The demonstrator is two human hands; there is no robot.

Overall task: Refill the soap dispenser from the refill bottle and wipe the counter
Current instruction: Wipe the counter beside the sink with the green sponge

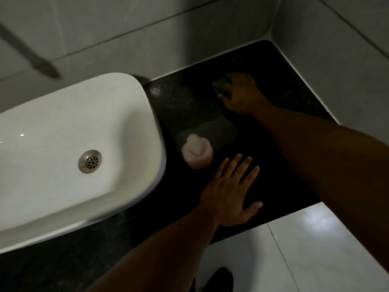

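Left hand [228,191] flat by upright soap dispenser [197,153]; right hand [240,93] grips green cloth [223,85].

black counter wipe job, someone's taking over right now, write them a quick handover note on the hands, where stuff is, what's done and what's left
Right hand: far on the black stone counter, pressing a green cloth or sponge, mostly hidden under the fingers.
Left hand: flat, fingers spread, resting on the counter's near edge, holding nothing.
Pale pink plastic soap dispenser: upright, pump on, beside the white ceramic basin.
Refill bottle: not in view.
Done: refill looks finished, though the fill level is unreadable.
Left: finish wiping the counter, including around the dispenser.
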